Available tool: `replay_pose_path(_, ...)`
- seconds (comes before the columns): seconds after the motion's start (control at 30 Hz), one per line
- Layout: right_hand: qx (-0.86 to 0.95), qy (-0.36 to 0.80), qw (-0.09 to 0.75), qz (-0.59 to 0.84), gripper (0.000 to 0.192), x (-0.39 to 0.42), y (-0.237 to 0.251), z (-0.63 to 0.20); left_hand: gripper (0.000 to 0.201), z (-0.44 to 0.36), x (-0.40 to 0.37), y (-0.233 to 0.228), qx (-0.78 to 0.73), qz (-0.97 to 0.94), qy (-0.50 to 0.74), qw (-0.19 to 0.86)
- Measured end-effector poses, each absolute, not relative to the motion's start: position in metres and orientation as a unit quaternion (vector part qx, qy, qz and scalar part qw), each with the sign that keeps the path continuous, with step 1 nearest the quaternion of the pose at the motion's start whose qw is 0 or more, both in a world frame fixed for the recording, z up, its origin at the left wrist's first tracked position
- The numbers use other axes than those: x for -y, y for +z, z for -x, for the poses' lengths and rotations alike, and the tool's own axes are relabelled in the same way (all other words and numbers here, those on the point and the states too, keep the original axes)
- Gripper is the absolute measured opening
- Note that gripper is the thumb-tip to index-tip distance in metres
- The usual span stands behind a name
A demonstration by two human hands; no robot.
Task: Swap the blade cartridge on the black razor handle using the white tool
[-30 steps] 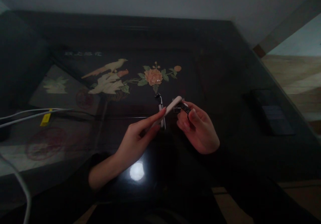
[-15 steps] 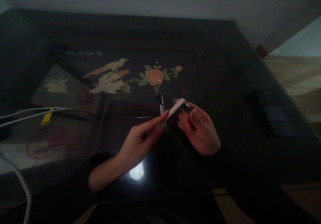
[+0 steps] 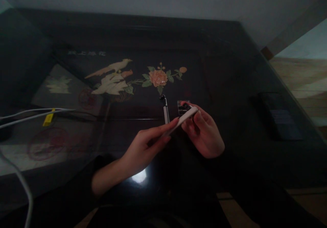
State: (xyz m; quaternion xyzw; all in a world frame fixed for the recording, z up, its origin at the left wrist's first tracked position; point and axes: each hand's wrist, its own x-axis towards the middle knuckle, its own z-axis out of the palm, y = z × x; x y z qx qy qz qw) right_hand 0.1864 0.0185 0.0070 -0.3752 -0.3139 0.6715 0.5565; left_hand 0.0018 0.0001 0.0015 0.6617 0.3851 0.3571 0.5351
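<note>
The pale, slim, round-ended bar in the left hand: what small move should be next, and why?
Perhaps the left hand should ease the pale, slim, round-ended bar slightly back: it hides part of the small dark piece in the right hand, and contact is unclear.

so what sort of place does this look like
Likely a dim room in a home, though an office isn't ruled out: a glossy black tabletop with a coloured bird-and-flower picture, a plain grey wall, and pale wood-look floor planks.
</note>
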Motion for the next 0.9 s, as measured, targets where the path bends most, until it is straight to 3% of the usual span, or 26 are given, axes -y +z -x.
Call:
replay_pose_path(0.37,0.311,0.688,0.55,0.357,0.033,-0.0185,0.0055,-0.1858,0.043,-0.0036,-0.0062,0.0034,-0.42,-0.671,0.356,0.497)
replay_pose_path(0.9,0.297,0.693,0.561,0.342,0.03,-0.0185,0.0069,-0.1853,0.047,-0.0044,-0.0044,0.0012,-0.461,-0.608,0.355,0.54)
